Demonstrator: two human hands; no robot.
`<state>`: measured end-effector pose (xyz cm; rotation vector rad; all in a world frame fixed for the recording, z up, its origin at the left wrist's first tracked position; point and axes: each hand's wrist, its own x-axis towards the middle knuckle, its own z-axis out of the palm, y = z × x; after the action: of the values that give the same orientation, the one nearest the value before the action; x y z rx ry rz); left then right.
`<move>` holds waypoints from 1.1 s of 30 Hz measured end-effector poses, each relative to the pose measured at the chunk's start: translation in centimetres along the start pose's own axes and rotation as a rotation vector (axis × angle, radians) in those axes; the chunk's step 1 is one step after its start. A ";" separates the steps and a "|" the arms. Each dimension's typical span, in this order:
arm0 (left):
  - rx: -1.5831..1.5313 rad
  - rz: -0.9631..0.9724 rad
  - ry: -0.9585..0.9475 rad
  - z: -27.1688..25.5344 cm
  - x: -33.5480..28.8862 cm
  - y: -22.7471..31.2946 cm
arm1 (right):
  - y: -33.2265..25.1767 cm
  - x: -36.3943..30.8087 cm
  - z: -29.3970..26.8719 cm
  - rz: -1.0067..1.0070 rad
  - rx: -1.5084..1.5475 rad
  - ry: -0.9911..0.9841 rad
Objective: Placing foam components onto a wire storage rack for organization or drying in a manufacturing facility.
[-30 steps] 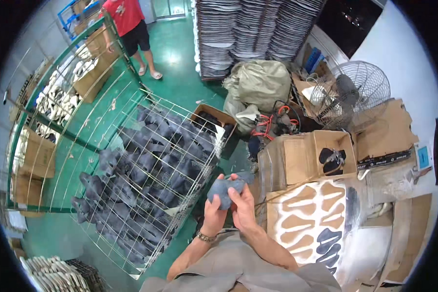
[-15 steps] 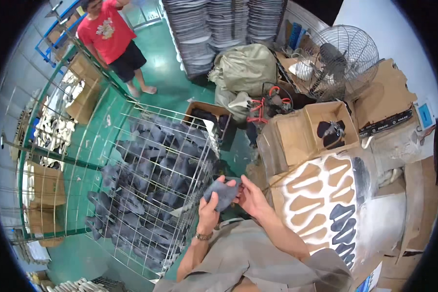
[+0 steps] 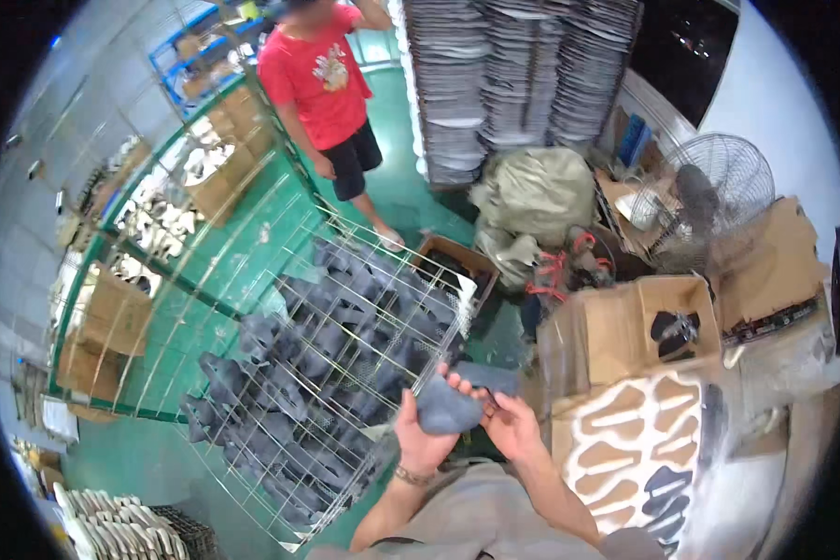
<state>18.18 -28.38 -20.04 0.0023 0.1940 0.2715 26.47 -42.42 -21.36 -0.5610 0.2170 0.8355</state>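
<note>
Between my two hands is a dark grey shoe upper (image 3: 448, 408), a soft curved piece whose narrow end stretches to the right. My left hand (image 3: 422, 450) has its fingers wrapped round the broad part. At the lower edge of the narrow part, my right hand (image 3: 513, 429) pinches the piece. Just left of my hands stands a wire rack (image 3: 294, 544) loaded with several similar dark grey uppers (image 3: 331, 341). To the right lies a white board with brown upper-shaped areas (image 3: 616, 439), and dark pieces (image 3: 665, 495) rest on its near right part.
A cardboard box (image 3: 677, 322) with dark items sits beyond the board, near a wire-cage fan (image 3: 719, 187). Past the rack a person in a red shirt (image 3: 315, 79) stands by tall grey stacks (image 3: 523, 84). Green shelving (image 3: 191, 308) holding boxes runs along the left.
My view has swung, so the surroundings sit further right and lower. The upper has been turned in my hands and its narrow end now extends to the right. The person's arm has moved.
</note>
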 end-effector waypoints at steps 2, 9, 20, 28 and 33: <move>-0.022 0.006 -0.091 0.7 0.5 0.5 | -0.3 -0.1 1.0 -0.015 -0.002 -0.068; -0.062 -0.020 -0.204 0.9 0.3 1.4 | -0.6 0.0 2.2 -0.046 0.078 -0.122; -0.028 0.028 -0.197 0.5 0.2 0.2 | -2.4 -1.2 0.8 -0.010 0.250 -0.065; 0.029 -0.065 -0.043 -1.6 0.8 0.8 | -3.7 -2.0 -0.6 -0.082 0.287 -0.071; 0.083 -0.131 -0.168 -3.3 0.4 0.7 | -4.5 -2.9 0.1 -0.072 0.266 -0.009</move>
<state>17.77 -27.66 -23.38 0.0939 0.0382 0.1316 27.89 -46.66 -18.45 -0.3133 0.2931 0.7254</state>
